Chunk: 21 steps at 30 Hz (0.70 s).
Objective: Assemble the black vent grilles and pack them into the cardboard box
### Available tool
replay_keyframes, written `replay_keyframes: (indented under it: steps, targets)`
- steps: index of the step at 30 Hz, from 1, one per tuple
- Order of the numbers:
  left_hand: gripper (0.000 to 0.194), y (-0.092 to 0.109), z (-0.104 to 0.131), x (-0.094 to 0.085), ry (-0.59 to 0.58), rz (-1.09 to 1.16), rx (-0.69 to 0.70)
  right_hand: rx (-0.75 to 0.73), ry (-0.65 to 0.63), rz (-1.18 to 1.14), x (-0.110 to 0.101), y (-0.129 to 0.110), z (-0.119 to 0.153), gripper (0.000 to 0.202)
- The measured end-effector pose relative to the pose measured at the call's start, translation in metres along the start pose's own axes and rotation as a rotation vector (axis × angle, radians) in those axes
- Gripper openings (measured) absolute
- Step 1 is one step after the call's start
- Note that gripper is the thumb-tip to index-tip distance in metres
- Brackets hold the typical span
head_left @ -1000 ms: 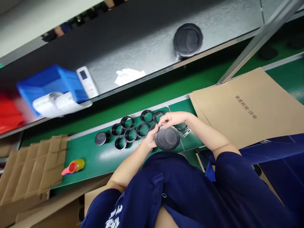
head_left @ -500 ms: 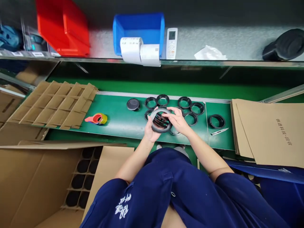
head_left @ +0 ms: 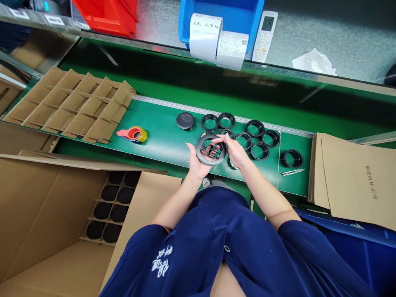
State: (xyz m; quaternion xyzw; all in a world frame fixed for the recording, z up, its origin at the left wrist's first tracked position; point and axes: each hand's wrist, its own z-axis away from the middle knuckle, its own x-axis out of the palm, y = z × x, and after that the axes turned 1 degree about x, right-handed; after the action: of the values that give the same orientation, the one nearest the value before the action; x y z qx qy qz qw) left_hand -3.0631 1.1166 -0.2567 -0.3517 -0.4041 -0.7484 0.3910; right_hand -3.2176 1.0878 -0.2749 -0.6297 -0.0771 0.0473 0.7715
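A round black ring-shaped part with thin bars across its opening (head_left: 201, 156) is held above the bench. My left hand (head_left: 198, 165) grips it from the left and below, some fingers showing through the opening. My right hand (head_left: 234, 149) holds its upper right edge, fingertips over the rim. Behind and to the right, several black rings (head_left: 260, 151) lie in a group on the green bench. A round black capped piece (head_left: 185, 121) sits to their left. Another black ring (head_left: 292, 158) lies at the right, with a cutter knife (head_left: 293, 172) just below it.
Cardboard dividers (head_left: 74, 103) and a tape roll with a red piece (head_left: 135, 134) are on the left. An open carton (head_left: 46, 218) with round black items stands lower left. Stacked cardboard (head_left: 355, 177) is at right. A shelf above carries a blue bin (head_left: 229, 12) and a remote (head_left: 265, 36).
The view has shifted, so the shelf appears higher and nearer. The held part now appears tilted differently, with its bars showing more clearly. Both hands still hold it.
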Motion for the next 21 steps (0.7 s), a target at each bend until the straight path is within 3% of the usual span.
replay_keyframes:
  steps: [4,7,10,13,17,21]
  targets:
    - [0.069,0.002,-0.007,-0.004,0.049,0.024,0.005,-0.02,-0.088,0.071,-0.002,0.011,-0.01,0.081]
    - [0.067,0.004,-0.015,-0.013,0.106,0.037,0.027,-0.174,-0.161,0.334,0.003,0.027,-0.008,0.075]
    - [0.06,0.001,-0.025,-0.029,0.255,0.037,0.051,-0.345,-0.312,0.632,0.009,0.048,0.002,0.07]
    - [0.058,-0.007,-0.03,-0.048,0.346,0.004,-0.038,-0.4,-0.456,0.839,0.007,0.072,0.003,0.078]
    - [0.069,-0.013,-0.034,-0.074,0.379,-0.067,-0.184,-0.296,-0.502,0.796,0.0,0.102,-0.036,0.098]
    - [0.057,-0.013,-0.052,-0.098,0.511,-0.156,-0.156,-0.224,-0.501,0.885,0.007,0.127,-0.096,0.078]
